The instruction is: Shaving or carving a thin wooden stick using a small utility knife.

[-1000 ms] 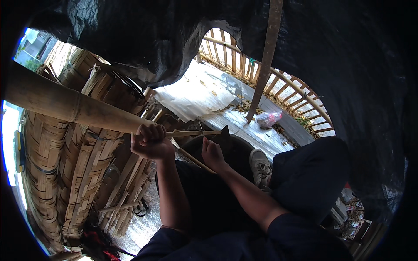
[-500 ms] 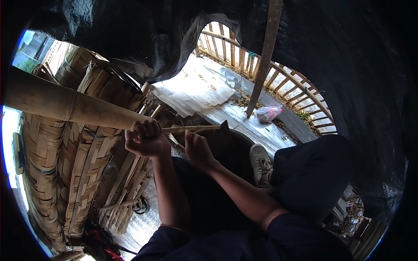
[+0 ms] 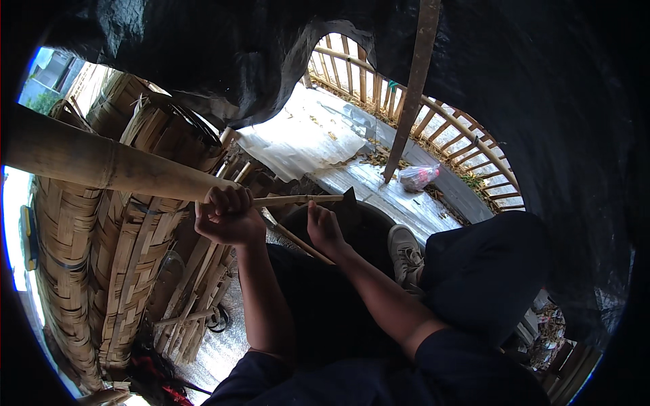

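A thick bamboo pole (image 3: 101, 162) comes in from the left and ends at my left hand (image 3: 231, 216). My left hand is closed there, and a thin bamboo strip (image 3: 284, 200) sticks out to the right from it. At the strip's far end shows a dark pointed piece (image 3: 349, 196), too dim to name. My right hand (image 3: 326, 229) is closed just below the strip, its thumb side up close to it. What my right fingers hold, if anything, is hidden.
Woven bamboo rolls (image 3: 68, 264) stand at the left, beside split bamboo sticks (image 3: 193, 298). A dark round tub (image 3: 379, 218) is beyond my hands. Black sheeting (image 3: 555, 122) hangs around. A wooden post (image 3: 409, 95), a plastic bag (image 3: 418, 177) and a slatted bamboo fence (image 3: 467, 145) lie beyond.
My right hand has slid a little to the right along the strip, showing more of a stick below it. My left hand, the pole and the strip stay nearly in place.
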A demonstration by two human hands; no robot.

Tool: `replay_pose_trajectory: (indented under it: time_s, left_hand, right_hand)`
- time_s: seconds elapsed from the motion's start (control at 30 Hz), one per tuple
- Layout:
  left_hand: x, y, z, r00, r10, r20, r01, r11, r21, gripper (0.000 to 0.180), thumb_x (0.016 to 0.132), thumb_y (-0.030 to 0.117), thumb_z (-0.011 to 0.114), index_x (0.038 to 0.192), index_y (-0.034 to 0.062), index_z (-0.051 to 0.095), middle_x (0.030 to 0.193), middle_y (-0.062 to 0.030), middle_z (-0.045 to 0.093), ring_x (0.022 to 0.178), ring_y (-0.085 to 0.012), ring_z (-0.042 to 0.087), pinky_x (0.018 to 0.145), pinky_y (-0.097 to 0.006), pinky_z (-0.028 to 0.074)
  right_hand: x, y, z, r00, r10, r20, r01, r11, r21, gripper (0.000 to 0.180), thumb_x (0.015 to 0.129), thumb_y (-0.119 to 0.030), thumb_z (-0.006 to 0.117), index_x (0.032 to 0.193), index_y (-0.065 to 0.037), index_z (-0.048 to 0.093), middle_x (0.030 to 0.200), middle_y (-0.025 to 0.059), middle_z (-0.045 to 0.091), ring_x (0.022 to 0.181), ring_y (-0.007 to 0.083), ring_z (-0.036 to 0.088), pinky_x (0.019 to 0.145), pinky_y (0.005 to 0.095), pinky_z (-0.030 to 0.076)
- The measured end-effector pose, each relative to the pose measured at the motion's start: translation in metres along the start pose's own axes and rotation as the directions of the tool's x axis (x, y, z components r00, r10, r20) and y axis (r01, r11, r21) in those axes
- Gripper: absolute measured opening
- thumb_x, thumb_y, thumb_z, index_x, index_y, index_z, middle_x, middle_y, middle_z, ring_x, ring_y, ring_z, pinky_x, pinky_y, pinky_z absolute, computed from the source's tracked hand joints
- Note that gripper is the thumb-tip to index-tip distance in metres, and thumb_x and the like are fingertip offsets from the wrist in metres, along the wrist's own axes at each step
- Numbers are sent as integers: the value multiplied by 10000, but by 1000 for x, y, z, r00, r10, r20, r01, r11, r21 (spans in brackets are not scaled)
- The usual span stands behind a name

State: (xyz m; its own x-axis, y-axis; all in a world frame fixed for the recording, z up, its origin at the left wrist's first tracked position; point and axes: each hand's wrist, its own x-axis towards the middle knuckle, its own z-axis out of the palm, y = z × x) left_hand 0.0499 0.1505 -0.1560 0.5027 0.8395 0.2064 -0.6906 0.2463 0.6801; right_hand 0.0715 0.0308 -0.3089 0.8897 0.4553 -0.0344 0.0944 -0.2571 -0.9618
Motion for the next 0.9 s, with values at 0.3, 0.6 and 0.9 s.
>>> replay_pose_trajectory:
  time_s: [0.3,0.6,0.9]
  left_hand:
    - [3,2,-8,999,-26,47,27,1000,-8,394,828,411,322,540,156,233,451,26,147,412,-106,112,404,-272,127]
    - [8,7,-21,993,-61,96,68,995,-69,405,835,417,323,540,152,238,456,22,147,419,-108,110,406,-279,125]
    - [9,1,-25,985,-47,165,65,992,-106,383,826,399,322,552,144,240,461,20,160,424,-107,102,402,-273,116]
  right_hand:
    - [1,-51,-5,990,-110,86,111,994,-14,586,983,-377,261,690,55,528,675,291,569,773,469,575,685,533,420]
    - [9,-52,2,990,81,117,-74,995,-68,526,978,-317,309,716,55,573,694,286,584,793,462,575,704,529,451]
    - [1,-18,-5,928,370,53,-365,927,-85,570,972,-346,294,692,58,582,715,321,575,828,473,565,736,507,454]
